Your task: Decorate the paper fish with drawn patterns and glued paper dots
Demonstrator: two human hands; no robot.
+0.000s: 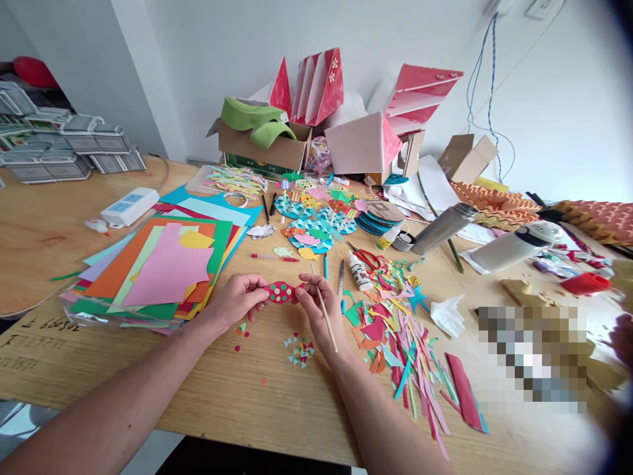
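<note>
So the piece in play is a little red paper oval with green dots [280, 292], sitting right between both hands, held up off the surface and pinched at its ends. The left grip [237, 297] is clenched on its left end. The right grip [316, 305] has the other end between its fingers, plus a thin wooden stick [330, 333] tucked in the same hand, slanting down across the palm. Just below, a small scatter of multicoloured paper bits [299, 351] lies on the pale wooden surface [257, 396]. Left of the hands there's a fat stack of coloured card sheets [168, 267]. To the right is a messy heap of paper strips and scraps [395, 343], with a white glue bottle [359, 270] and red-handled scissors [364, 258] at its far edge. Further back sit blue patterned paper circles [310, 237] and a steel thermos [444, 227].
</note>
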